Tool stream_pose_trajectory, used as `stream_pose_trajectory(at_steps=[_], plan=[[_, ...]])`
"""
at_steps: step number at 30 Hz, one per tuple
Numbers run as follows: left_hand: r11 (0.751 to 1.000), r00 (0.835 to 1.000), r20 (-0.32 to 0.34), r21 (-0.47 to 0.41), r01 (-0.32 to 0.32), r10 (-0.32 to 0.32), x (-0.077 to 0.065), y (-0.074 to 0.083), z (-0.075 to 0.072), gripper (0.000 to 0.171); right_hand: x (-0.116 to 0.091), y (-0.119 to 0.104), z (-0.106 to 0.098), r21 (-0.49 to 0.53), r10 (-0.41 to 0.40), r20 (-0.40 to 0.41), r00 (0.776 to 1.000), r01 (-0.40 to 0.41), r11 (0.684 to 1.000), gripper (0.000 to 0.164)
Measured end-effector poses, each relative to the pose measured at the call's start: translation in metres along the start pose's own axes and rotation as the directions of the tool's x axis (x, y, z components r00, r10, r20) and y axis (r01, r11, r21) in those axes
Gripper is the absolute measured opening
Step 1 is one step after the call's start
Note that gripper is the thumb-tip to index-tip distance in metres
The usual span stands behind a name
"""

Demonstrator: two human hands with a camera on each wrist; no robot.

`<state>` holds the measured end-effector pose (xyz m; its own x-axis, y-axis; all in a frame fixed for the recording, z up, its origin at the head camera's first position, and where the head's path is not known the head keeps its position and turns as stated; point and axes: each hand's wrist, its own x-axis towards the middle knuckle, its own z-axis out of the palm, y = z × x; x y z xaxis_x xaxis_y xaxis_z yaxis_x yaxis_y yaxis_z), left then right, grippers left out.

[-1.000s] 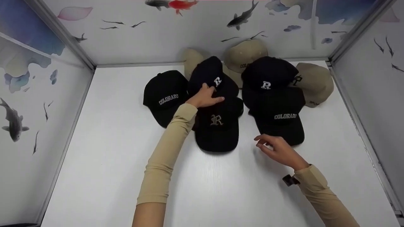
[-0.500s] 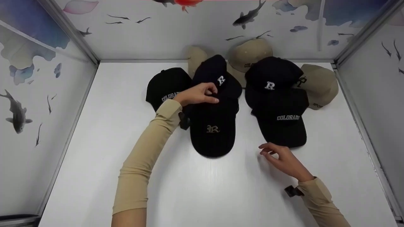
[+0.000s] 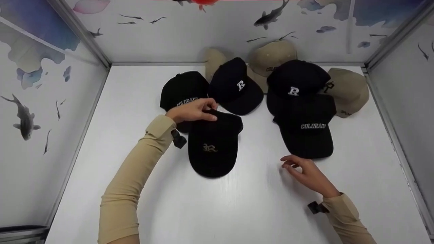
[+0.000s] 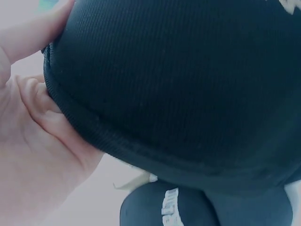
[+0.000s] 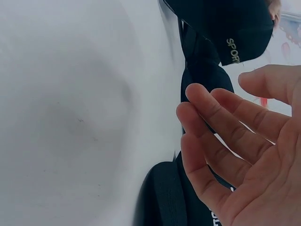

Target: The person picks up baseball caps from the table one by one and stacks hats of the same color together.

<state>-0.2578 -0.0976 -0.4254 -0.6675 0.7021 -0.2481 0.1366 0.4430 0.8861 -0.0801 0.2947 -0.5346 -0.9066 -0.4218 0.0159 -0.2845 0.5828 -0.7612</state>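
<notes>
My left hand (image 3: 193, 111) pinches the back edge of a black baseball cap (image 3: 213, 135) with a gold R on its front. In the left wrist view the thumb lies over the cap's (image 4: 178, 84) edge and the fingers are tucked under it. The cap's brim points toward me, and it overlaps a black COLORADO cap (image 3: 183, 86) on the left. My right hand (image 3: 308, 174) holds nothing, its fingers loosely bent, just in front of the brim of another black COLORADO cap (image 3: 310, 135). In the right wrist view its fingers (image 5: 225, 117) are spread a little apart.
Behind sit two navy caps with a white R, one central (image 3: 234, 88) and one to the right (image 3: 295, 79). Several tan caps (image 3: 273, 57) lie along the back wall (image 3: 176, 37). Panels with painted fish enclose the white table (image 3: 237, 210) at the sides and back.
My left hand has gripped the gold-R cap and drawn it toward me and to the left, off the central navy cap. The right hand has barely moved.
</notes>
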Motion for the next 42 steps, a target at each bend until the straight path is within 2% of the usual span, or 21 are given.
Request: stream_pose_trajectory(at_steps=[3, 8, 15, 22, 27, 30, 32, 34, 36, 38, 40, 42], plan=[[1.000, 1.000, -0.017, 0.003, 0.007, -0.007, -0.001, -0.009, -0.002, 0.023, 0.000, 0.000, 0.001, -0.001, 0.002, -0.001, 1.000, -0.002, 1.000, 0.021], [0.999, 0.996, -0.090, -0.034, 0.019, -0.022, 0.001, -0.029, -0.004, 0.024, 0.000, 0.000, 0.003, 0.010, 0.000, 0.008, 1.000, 0.000, 1.000, 0.022], [0.999, 0.978, -0.209, -0.041, -0.027, 0.018, 0.009, -0.052, 0.000, 0.025, 0.001, -0.002, 0.006, 0.037, 0.010, 0.025, 1.000, -0.011, 0.999, 0.023], [0.999, 0.949, -0.313, 0.026, -0.039, 0.045, 0.007, -0.059, 0.004, 0.023, 0.002, -0.003, 0.008, 0.037, 0.010, 0.034, 0.999, -0.011, 0.999, 0.023], [0.998, 0.933, -0.357, 0.059, -0.020, 0.040, -0.005, -0.055, 0.000, 0.032, 0.002, -0.003, 0.007, 0.037, 0.003, 0.028, 1.000, -0.004, 0.999, 0.023], [0.997, 0.912, -0.409, 0.076, 0.018, 0.014, -0.021, -0.053, -0.002, 0.036, 0.001, -0.001, 0.007, 0.031, -0.002, 0.013, 1.000, 0.002, 1.000, 0.022], [0.996, 0.897, -0.441, 0.061, 0.063, -0.030, -0.034, -0.055, -0.002, 0.037, 0.000, 0.000, 0.007, 0.026, -0.001, 0.005, 1.000, 0.001, 1.000, 0.022], [0.991, 0.889, -0.447, 0.031, 0.129, -0.102, -0.047, -0.061, 0.000, 0.040, -0.001, 0.002, 0.008, 0.026, 0.006, -0.002, 1.000, -0.006, 1.000, 0.022], [0.979, 0.892, -0.415, 0.009, 0.201, -0.179, -0.059, -0.069, 0.004, 0.040, -0.003, 0.004, 0.008, 0.026, 0.012, -0.007, 1.000, -0.012, 1.000, 0.022], [0.961, 0.903, -0.350, 0.026, 0.274, -0.248, -0.069, -0.077, 0.009, 0.041, -0.004, 0.005, 0.008, 0.025, 0.017, -0.009, 1.000, -0.017, 1.000, 0.022], [0.939, 0.911, -0.281, 0.078, 0.334, -0.301, -0.076, -0.083, 0.016, 0.044, -0.005, 0.006, 0.008, 0.023, 0.013, -0.014, 1.000, -0.013, 1.000, 0.022], [0.909, 0.912, -0.227, 0.167, 0.381, -0.341, -0.081, -0.085, 0.024, 0.050, -0.005, 0.006, 0.008, 0.020, 0.007, -0.020, 1.000, -0.007, 1.000, 0.022]])
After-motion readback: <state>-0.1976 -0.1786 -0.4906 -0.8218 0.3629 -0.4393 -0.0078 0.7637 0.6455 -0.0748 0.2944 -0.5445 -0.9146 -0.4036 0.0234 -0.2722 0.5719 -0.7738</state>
